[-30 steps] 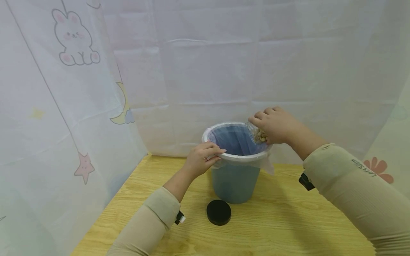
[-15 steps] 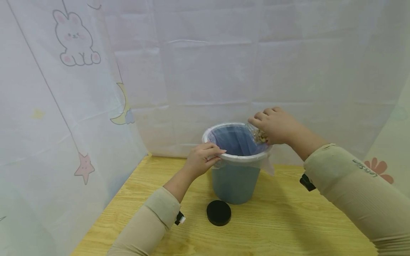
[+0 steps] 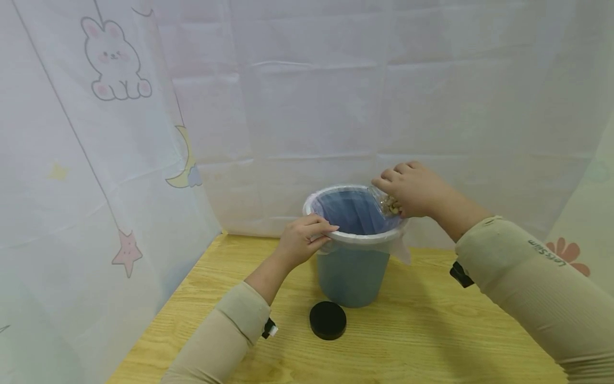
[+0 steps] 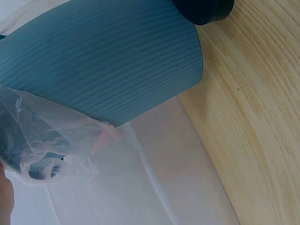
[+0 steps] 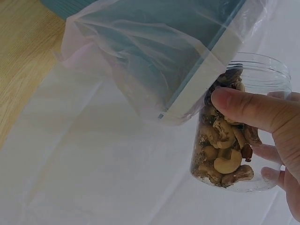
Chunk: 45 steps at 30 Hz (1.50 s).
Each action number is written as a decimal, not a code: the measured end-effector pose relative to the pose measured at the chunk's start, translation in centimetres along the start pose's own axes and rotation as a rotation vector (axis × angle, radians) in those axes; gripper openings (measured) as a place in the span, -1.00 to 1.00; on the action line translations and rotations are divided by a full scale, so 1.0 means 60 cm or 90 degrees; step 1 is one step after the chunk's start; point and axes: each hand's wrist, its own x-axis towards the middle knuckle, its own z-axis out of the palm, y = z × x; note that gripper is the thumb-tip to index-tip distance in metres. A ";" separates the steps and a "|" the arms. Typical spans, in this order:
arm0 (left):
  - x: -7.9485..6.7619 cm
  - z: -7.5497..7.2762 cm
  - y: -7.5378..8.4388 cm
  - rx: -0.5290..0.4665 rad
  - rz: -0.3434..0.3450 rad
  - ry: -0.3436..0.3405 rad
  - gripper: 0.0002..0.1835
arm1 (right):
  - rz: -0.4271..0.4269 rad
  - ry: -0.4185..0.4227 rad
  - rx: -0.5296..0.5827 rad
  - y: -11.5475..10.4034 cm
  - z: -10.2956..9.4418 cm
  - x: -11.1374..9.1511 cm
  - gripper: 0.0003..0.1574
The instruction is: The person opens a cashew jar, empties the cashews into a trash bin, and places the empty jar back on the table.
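Note:
My right hand (image 3: 414,189) grips a clear jar (image 5: 262,82) without a lid, tilted at the right rim of a blue bin (image 3: 352,274). In the right wrist view, cashews and other dark-specked nuts (image 5: 227,161) lie along one side of the jar, and my thumb presses its wall. A thin translucent liner bag (image 5: 126,51) is folded over the bin's white rim (image 3: 369,238). My left hand (image 3: 298,240) holds the rim at its near left, fingers over the top and thumb lower outside. Only a sliver of that hand shows in the left wrist view.
A round black lid (image 3: 328,320) lies on the wooden table (image 3: 384,346) just in front of the bin. Behind the table hangs a pale cloth backdrop (image 3: 307,106), with a printed cloth (image 3: 48,213) on the left side. The liner's loose edge hangs outside the bin.

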 end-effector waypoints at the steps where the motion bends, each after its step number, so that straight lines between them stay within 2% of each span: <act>1: 0.000 0.000 0.000 -0.002 0.000 0.000 -0.74 | 0.000 -0.001 -0.002 0.000 0.000 0.000 0.19; 18: 0.002 0.000 0.001 -0.013 -0.001 0.001 -0.76 | 0.008 -0.005 0.019 0.001 0.006 0.000 0.16; 31: 0.002 -0.002 0.002 -0.015 -0.003 0.002 -0.74 | 0.015 -0.006 0.030 0.002 0.007 -0.001 0.21; 45: 0.005 -0.004 0.003 -0.012 0.005 0.005 -0.75 | 0.000 0.013 -0.009 0.001 0.006 0.002 0.21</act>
